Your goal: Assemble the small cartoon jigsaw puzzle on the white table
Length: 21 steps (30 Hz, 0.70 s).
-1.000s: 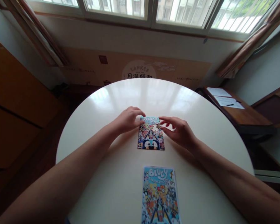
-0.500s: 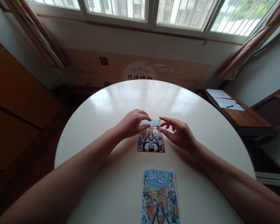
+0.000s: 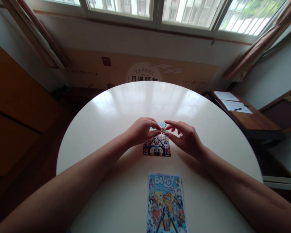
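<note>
A small jigsaw puzzle [image 3: 157, 147] lies on the white round table, a blue cartoon dog's face at its near edge and crowded figures above. Over its upper part, my left hand [image 3: 145, 130] pinches a small puzzle piece [image 3: 163, 130] between thumb and index finger. From the right side my right hand [image 3: 184, 133] comes close to that piece, its thumb and index finger apart and the other fingers curled. My fingers cover part of the puzzle's upper half. Nearer to me is a reference picture card [image 3: 167, 200] with "BLUEY" lettering, cut off by the lower frame edge.
The glossy white table [image 3: 99, 129] has a curved far edge below the windows. A wooden side desk [image 3: 259, 121] at right carries papers [image 3: 236, 106] and a pen. Brown cabinets [image 3: 19, 97] stand at left, and a printed cardboard panel [image 3: 84, 69] is behind the table.
My left hand has moved right and slightly down, its fingertips closing in at the piece near my right fingers. My right hand has barely moved. The view has shifted slightly.
</note>
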Tool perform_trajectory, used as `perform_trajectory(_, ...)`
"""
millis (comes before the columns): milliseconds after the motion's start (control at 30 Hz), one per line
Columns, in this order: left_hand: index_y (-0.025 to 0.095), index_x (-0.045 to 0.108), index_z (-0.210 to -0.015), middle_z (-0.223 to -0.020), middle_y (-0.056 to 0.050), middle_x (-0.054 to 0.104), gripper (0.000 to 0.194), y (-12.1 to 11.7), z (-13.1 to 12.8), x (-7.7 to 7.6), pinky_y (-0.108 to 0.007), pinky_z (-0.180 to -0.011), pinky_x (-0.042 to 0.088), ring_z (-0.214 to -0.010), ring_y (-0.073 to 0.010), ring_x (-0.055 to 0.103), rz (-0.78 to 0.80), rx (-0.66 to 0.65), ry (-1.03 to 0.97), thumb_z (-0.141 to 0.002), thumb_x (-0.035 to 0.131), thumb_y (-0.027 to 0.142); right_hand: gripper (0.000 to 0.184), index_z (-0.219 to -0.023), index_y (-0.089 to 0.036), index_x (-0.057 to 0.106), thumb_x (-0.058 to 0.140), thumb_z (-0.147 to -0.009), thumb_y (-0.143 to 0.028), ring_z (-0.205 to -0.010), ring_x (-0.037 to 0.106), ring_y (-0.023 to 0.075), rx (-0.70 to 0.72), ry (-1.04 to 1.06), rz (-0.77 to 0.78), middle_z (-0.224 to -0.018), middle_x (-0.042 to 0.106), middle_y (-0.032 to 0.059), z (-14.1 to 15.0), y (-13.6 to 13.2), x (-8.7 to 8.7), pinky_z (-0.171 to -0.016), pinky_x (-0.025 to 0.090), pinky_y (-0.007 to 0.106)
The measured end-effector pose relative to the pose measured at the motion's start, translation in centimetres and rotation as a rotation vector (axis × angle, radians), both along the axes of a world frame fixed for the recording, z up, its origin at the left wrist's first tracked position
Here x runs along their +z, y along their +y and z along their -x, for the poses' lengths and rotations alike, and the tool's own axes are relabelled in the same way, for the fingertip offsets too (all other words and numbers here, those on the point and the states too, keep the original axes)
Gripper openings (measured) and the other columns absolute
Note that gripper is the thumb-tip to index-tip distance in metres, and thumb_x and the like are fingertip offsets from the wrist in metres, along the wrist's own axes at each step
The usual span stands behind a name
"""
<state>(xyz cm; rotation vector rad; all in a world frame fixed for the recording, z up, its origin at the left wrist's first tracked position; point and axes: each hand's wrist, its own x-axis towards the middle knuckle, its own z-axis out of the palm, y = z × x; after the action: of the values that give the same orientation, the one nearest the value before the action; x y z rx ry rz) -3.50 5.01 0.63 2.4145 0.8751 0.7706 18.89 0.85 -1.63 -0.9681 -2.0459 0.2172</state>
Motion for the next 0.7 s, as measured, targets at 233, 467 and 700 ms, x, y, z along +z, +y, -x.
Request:
perform_trajectory(233,0.020,0.077,-0.093,-0.097,-0.007,0.075,0.012,0.8,0.9,0.2,-0.037,-0.084,0.054,-0.089,-0.0208,0.067,-0.055,0.160,0.070,-0.085,0.069,0.023,0.031,-0.117,-0.025,0.071,0.068,-0.087,-0.020,-0.077,0.068,0.0184,-0.146,0.039,0.028,-0.094,0.076,0.0033,-0.9,0.7,0.0,-0.071,0.057,0.037)
perform_trajectory(467,0.021,0.078,-0.098,-0.108,-0.007,0.075,0.017,1.6,1.2,-1.4,-0.042,-0.095,0.051,-0.103,-0.0253,0.065,-0.058,0.113,0.205,-0.082,0.073,0.022,0.014,-0.095,-0.025,0.078,0.067,-0.089,-0.019,-0.091,0.070,0.0211,-0.031,-0.074,0.055,-0.098,0.078,0.0039,-0.7,1.9,-1.2,-0.083,0.058,0.038)
perform_trajectory(700,0.022,0.079,-0.094,-0.106,-0.005,0.075,0.014,1.6,1.1,-1.4,-0.043,-0.095,0.050,-0.102,-0.0261,0.064,-0.083,0.098,0.246,-0.082,0.072,0.021,0.015,-0.092,-0.026,0.079,0.067,-0.088,-0.019,-0.087,0.068,0.0208,0.016,-0.162,0.054,-0.095,0.078,0.0022,0.2,2.2,-1.6,-0.083,0.055,0.038)
